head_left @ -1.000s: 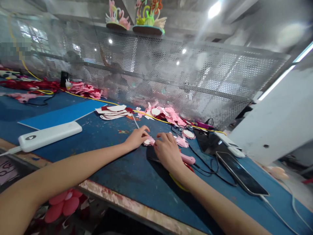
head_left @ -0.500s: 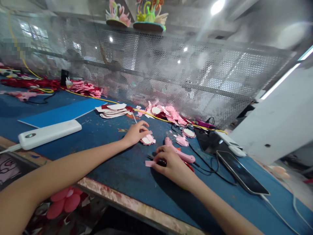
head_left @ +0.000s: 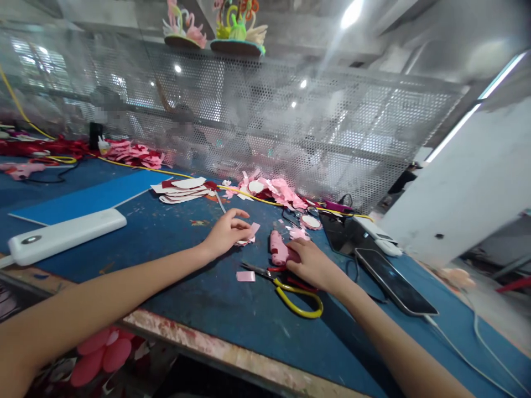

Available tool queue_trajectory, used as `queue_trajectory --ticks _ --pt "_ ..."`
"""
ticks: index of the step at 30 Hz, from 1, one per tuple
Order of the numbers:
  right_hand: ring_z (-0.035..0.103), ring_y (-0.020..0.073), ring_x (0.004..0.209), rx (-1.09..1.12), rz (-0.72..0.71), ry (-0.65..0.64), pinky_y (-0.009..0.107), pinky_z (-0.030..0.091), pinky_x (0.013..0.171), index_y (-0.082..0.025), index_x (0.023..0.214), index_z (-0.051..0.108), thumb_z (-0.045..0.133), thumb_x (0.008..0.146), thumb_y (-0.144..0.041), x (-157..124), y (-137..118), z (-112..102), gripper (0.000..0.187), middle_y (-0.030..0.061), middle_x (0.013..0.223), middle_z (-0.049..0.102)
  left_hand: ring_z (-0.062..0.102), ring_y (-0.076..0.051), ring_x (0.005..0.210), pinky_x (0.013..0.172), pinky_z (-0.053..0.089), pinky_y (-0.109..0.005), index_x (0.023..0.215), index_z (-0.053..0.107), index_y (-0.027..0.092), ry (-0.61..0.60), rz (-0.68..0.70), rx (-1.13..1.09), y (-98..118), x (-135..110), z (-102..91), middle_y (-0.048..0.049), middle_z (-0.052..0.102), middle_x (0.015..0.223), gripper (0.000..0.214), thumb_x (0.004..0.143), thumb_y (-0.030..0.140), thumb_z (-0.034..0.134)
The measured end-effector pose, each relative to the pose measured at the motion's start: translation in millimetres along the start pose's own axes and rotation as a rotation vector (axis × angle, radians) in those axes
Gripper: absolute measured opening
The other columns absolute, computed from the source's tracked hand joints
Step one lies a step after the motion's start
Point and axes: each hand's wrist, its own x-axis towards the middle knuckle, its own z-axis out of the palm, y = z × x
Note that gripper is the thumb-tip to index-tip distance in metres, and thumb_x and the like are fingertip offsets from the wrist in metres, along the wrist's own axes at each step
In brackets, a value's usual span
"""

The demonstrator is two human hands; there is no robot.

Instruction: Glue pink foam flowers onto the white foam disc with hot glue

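Observation:
My left hand [head_left: 227,235] is closed on a pink paper strip [head_left: 254,229] above a small round piece with a frilled pink edge, mostly hidden by the fingers. To its right, my right hand [head_left: 313,264] wraps round the handle of a pink glue gun [head_left: 279,249], its nozzle end toward the back. Scissors with yellow handles [head_left: 299,308] lie just in front of that hand, their blades pointing left. A short pink strip [head_left: 245,276] rests on the table by the blade tips.
A white power bank [head_left: 68,236] and a blue sheet [head_left: 83,198] lie left. Stacked white pieces [head_left: 185,190] and pink petals [head_left: 286,193] line the back by a yellow cord. Right are a phone [head_left: 394,281] and a dark tablet [head_left: 344,235]. Perforated metal [head_left: 249,110] stands behind.
My right hand has moved right and back from the short pink strip and taken the glue gun, which has turned. The yellow-handled scissors now show. My left hand stays by the round piece.

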Motion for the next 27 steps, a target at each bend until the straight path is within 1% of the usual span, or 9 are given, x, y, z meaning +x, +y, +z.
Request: queue_trajectory --ticks 3,6,8,10,12,15,19,22,27 --pt "0.055 0.0241 0.09 0.002 0.01 0.01 0.033 0.041 0.079 -0.013 0.095 0.058 0.052 0.072 -0.022 -2.6 -7.4 -2.0 0.026 0.0127 0.098 0.059 0.059 -0.01 0.058 0.056 0.045 -0.021 0.094 0.044 0.016 -0.007 -0.009 -0.019 0.6 -1.2 1.3 0.0006 0.063 0.07 0.037 0.066 0.021 0.068" --pt "0.058 0.0226 0.084 -0.033 0.053 0.092 0.031 0.043 0.071 -0.013 0.099 0.054 0.05 0.071 -0.016 -4.8 -11.9 -5.3 0.028 0.0129 0.103 0.056 0.059 -0.01 0.058 0.056 0.046 -0.021 0.094 0.044 0.016 -0.002 -0.01 -0.026 0.0 -1.0 0.9 0.0006 0.063 0.071 0.039 0.065 0.023 0.069" --pt "0.057 0.0216 0.082 -0.043 0.033 0.171 0.03 0.044 0.067 -0.015 0.095 0.052 0.049 0.071 -0.013 -6.0 -12.2 -7.3 0.025 0.0123 0.102 0.055 0.059 -0.01 0.059 0.056 0.046 -0.021 0.095 0.043 0.017 0.01 -0.011 -0.024 -0.4 -0.8 0.3 0.0008 0.062 0.071 0.041 0.064 0.023 0.07" --pt "0.056 0.02 0.082 0.01 -0.036 0.274 0.029 0.044 0.067 -0.018 0.088 0.052 0.047 0.075 -0.013 -7.3 -11.9 -9.4 0.014 0.0094 0.095 0.055 0.06 -0.01 0.059 0.054 0.046 -0.02 0.097 0.043 0.017 0.021 -0.013 -0.033 -0.7 -0.7 -0.1 0.0011 0.062 0.072 0.044 0.063 0.021 0.07" --pt "0.055 0.0182 0.077 0.122 -0.11 0.409 0.028 0.044 0.067 -0.02 0.078 0.051 0.047 0.081 -0.02 -9.1 -12.9 -12.0 0.005 0.0055 0.081 0.054 0.06 -0.01 0.057 0.051 0.046 -0.019 0.098 0.042 0.017 0.026 -0.018 -0.047 -0.8 -0.7 -0.3 0.0011 0.062 0.073 0.046 0.062 0.021 0.071" --pt "0.05 0.0166 0.067 0.267 -0.158 0.553 0.028 0.043 0.063 -0.021 0.069 0.047 0.051 0.084 -0.032 -12.1 -17.9 -16.4 0.019 0.0015 0.066 0.048 0.061 -0.011 0.056 0.05 0.047 -0.02 0.098 0.041 0.018 0.021 -0.025 -0.054 -1.1 -0.7 -0.1 0.0005 0.063 0.074 0.046 0.062 0.021 0.071" --pt "0.051 0.0178 0.068 0.305 -0.181 0.489 0.029 0.043 0.063 -0.021 0.067 0.049 0.049 0.085 -0.036 -14.2 -25.2 -18.9 0.024 0.0023 0.065 0.049 0.063 -0.014 0.059 0.052 0.05 -0.024 0.098 0.039 0.018 0.003 -0.021 -0.056 -1.6 -0.6 0.1 -0.0002 0.063 0.074 0.044 0.065 0.021 0.069" --pt "0.052 0.0189 0.072 0.304 -0.195 0.436 0.031 0.044 0.066 -0.02 0.071 0.052 0.048 0.086 -0.037 -13.7 -26.9 -17.5 0.023 0.0045 0.07 0.054 0.063 -0.014 0.059 0.052 0.049 -0.023 0.098 0.039 0.018 -0.001 -0.005 -0.052 -1.2 -0.8 0.0 -0.0002 0.063 0.072 0.044 0.066 0.021 0.069" --pt "0.052 0.0184 0.071 0.291 -0.183 0.442 0.032 0.044 0.066 -0.019 0.076 0.054 0.047 0.086 -0.037 -12.7 -25.5 -15.2 0.022 0.0058 0.075 0.056 0.063 -0.014 0.06 0.053 0.048 -0.023 0.099 0.039 0.018 -0.017 -0.012 -0.034 0.3 -2.0 0.6 0.0 0.063 0.072 0.046 0.066 0.025 0.071"
